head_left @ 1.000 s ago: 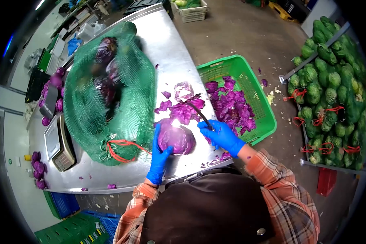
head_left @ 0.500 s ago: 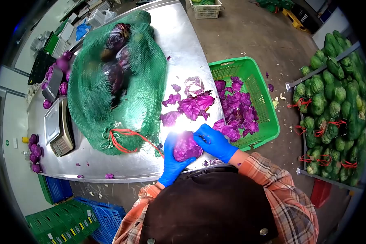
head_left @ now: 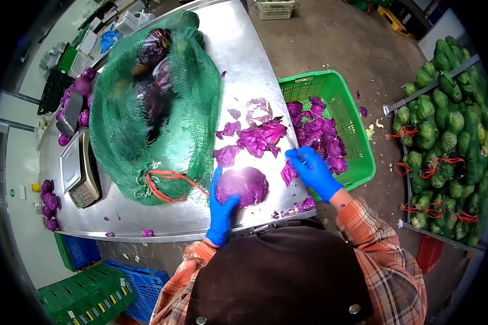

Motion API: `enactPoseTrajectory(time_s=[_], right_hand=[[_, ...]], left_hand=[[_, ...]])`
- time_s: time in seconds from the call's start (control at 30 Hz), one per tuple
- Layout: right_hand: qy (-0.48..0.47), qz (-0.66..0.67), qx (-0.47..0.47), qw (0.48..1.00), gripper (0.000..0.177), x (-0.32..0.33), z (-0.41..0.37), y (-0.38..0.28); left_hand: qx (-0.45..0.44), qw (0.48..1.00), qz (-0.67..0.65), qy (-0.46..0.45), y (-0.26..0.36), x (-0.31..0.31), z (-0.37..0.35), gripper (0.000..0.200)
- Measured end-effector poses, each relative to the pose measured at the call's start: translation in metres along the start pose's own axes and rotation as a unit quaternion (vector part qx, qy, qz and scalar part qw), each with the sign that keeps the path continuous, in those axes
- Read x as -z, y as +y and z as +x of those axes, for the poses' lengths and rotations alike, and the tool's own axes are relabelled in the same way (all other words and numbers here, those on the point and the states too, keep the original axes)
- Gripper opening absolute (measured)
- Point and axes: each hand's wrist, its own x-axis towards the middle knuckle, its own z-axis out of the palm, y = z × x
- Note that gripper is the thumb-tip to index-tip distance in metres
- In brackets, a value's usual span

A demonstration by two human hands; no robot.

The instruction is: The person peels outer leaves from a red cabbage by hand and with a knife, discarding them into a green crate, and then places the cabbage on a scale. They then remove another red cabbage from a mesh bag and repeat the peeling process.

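Observation:
My left hand [head_left: 220,208], in a blue glove, is curled round the left side of a peeled red cabbage [head_left: 244,187]. The cabbage rests on the metal table near its front edge. My right hand [head_left: 315,172], also gloved in blue, is held above the near left rim of the green crate [head_left: 367,154], fingers partly bent and apart. A purple leaf [head_left: 288,172] shows beside its fingertips, and I see no grip on it. Torn cabbage leaves [head_left: 253,142] lie on the table beyond the cabbage. More leaves [head_left: 322,130] fill the crate's bottom.
A green net bag [head_left: 195,108] of red cabbages, tied with red string, covers the table's middle. Left of it stands a scale [head_left: 81,176], with more red cabbages [head_left: 49,200] at the table's edge. Netted green cabbages [head_left: 439,135] are stacked on the right. Crates [head_left: 87,292] stand below left.
My right hand has moved off the cabbage, right and up toward the crate. The cabbage has tipped in my left hand and now shows a smoother, broader side.

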Motion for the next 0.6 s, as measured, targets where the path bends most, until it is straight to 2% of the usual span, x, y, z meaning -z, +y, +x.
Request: enactPoseTrajectory(time_s=[0.03,0.07,0.13,0.17,0.23,0.3,0.4,0.43,0.5,0.53,0.6], right_hand=[[-0.063,0.170,-0.137,0.974,0.021,-0.008,-0.004,-0.022],[-0.148,0.187,-0.242,0.941,0.033,0.000,0.005,-0.065],[-0.234,0.265,-0.272,0.895,0.051,-0.001,0.011,-0.089],[-0.234,0.270,-0.267,0.895,0.057,-0.003,0.012,-0.098],[-0.247,0.282,-0.259,0.890,0.065,-0.012,0.009,-0.102],[-0.226,0.315,-0.263,0.884,0.064,-0.022,0.004,-0.101],[-0.216,0.299,-0.271,0.889,0.065,-0.023,0.003,-0.094],[-0.218,0.290,-0.276,0.890,0.066,-0.022,0.003,-0.089],[-0.163,0.162,-0.110,0.967,0.069,-0.024,0.007,-0.075],[-0.134,0.093,-0.027,0.986,0.070,-0.022,0.010,-0.073],[-0.139,0.098,-0.075,0.983,0.076,-0.021,0.005,-0.080]], left_hand=[[0.017,0.999,-0.044,-0.006,-0.009,0.006,0.000,0.077],[0.056,0.991,-0.119,0.006,-0.017,0.013,0.000,0.075],[0.139,0.954,-0.263,0.030,-0.023,0.022,0.000,0.073],[0.125,0.958,-0.257,0.028,-0.021,0.020,-0.001,0.069],[0.145,0.933,-0.331,-0.011,-0.003,0.005,0.000,0.072],[0.191,0.905,-0.377,-0.042,0.006,-0.002,0.003,0.076],[0.240,0.897,-0.360,-0.088,0.002,-0.002,0.004,0.078],[0.228,0.891,-0.389,-0.042,0.004,-0.014,0.005,0.077],[0.181,0.930,-0.318,-0.034,-0.007,-0.011,0.006,0.073],[0.158,0.946,-0.283,-0.029,-0.014,-0.009,0.006,0.071],[0.174,0.941,-0.288,-0.020,-0.020,-0.005,0.004,0.068]])
